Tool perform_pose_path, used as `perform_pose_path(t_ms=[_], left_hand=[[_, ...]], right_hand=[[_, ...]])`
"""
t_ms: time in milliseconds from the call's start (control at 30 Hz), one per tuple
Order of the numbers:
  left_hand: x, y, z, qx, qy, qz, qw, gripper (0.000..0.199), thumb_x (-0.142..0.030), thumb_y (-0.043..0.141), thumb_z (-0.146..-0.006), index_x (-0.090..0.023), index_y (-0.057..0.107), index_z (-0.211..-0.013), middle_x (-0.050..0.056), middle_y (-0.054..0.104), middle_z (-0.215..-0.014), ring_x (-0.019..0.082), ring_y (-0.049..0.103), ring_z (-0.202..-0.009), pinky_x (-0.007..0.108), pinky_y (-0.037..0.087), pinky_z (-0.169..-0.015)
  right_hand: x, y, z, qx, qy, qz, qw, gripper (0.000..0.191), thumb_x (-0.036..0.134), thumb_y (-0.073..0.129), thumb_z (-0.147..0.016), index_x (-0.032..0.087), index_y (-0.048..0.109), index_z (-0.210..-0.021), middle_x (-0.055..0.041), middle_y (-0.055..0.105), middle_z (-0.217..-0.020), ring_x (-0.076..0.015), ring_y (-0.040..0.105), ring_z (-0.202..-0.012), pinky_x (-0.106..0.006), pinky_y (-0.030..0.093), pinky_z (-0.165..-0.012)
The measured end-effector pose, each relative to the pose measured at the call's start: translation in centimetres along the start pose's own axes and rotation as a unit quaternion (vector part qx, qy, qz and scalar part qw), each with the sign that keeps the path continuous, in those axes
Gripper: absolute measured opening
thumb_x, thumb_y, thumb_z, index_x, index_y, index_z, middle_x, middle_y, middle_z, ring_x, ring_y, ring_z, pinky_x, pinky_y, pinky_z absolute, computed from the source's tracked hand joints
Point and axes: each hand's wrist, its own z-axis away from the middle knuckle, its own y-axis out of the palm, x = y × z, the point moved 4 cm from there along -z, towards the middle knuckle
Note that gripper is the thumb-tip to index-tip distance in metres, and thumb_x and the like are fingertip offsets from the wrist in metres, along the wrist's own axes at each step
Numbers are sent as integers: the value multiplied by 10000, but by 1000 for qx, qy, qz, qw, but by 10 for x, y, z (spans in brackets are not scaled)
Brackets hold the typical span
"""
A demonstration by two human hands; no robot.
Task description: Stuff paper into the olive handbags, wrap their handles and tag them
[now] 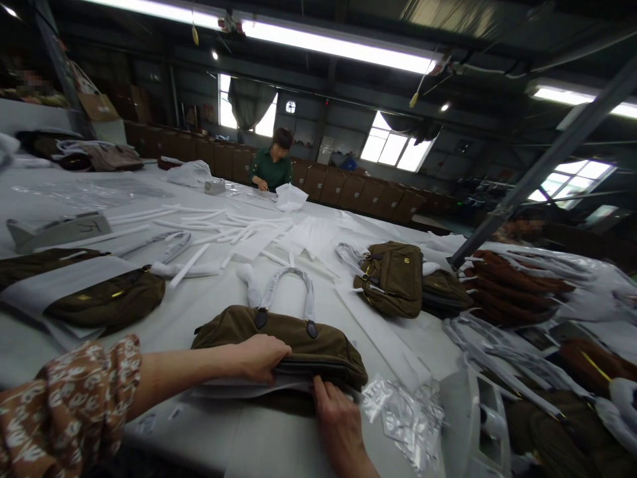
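An olive-brown handbag (318,337) lies at the table's near edge, its wrapped handles (288,273) standing up behind it. My left hand (263,357) is closed on the bag's upper edge near the middle. Against the bag's near side at the right rests my right hand (338,415), its fingers close together at the edge of the opening. White paper (233,388) shows beneath the bag's edge, between and left of the hands. The tips of my left fingers are partly hidden by the bag.
Crumpled clear plastic (405,415) and a grey dispenser (475,418) lie at the right. Olive bags (398,279) stand beyond, near a pole (537,166) and brown bags (517,285). A wrapped bag (114,299) lies left. Across the table is a person (273,169).
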Motion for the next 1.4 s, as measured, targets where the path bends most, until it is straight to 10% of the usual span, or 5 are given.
perform_pose_path(t_ms=[267, 800, 1033, 1267, 1400], left_hand=[[-3, 4, 6, -12, 40, -8, 999, 364, -511, 622, -754, -218, 598, -968, 76, 654, -960, 283, 652, -885, 380, 528, -775], [7, -4, 0, 54, 22, 57, 997, 474, -605, 580, -754, -217, 599, -1027, 79, 662, -1019, 272, 649, -917, 324, 499, -736], [13, -21, -12, 136, 38, 74, 987, 574, -648, 513, -797, -192, 597, -1135, 98, 694, -1061, 260, 660, -951, 312, 502, -770], [-11, 0, 1, 69, 35, 16, 997, 980, -733, 670, -587, -151, 415, -1333, 195, 634, -1143, 372, 632, -980, 441, 514, -808], [-19, 21, 7, 29, -1, -59, 998, 1116, -492, 827, -544, -141, 253, -1435, 200, 620, -1175, 386, 627, -979, 473, 514, -830]], right_hand=[[12, 6, -15, -27, 71, 53, 996, 241, 16, 544, -777, 214, 567, -642, -24, 521, -597, -189, 468, -598, -317, 296, -599], [7, 19, -14, -6, -44, -26, 999, 127, 253, 598, -873, 208, 635, -760, -53, 565, -773, -203, 492, -736, -320, 332, -669], [2, -4, -16, -26, -118, -57, 991, 286, 88, 381, -936, 156, 643, -1028, -76, 633, -870, -206, 521, -803, -431, 336, -893], [11, -1, -15, -37, -66, -13, 997, 328, 71, 383, -903, 172, 614, -694, -64, 536, -674, -207, 447, -673, -347, 315, -649], [18, 10, -10, -35, -34, 1, 999, 292, 108, 440, -901, 187, 588, -663, -52, 537, -673, -199, 468, -681, -330, 330, -641]])
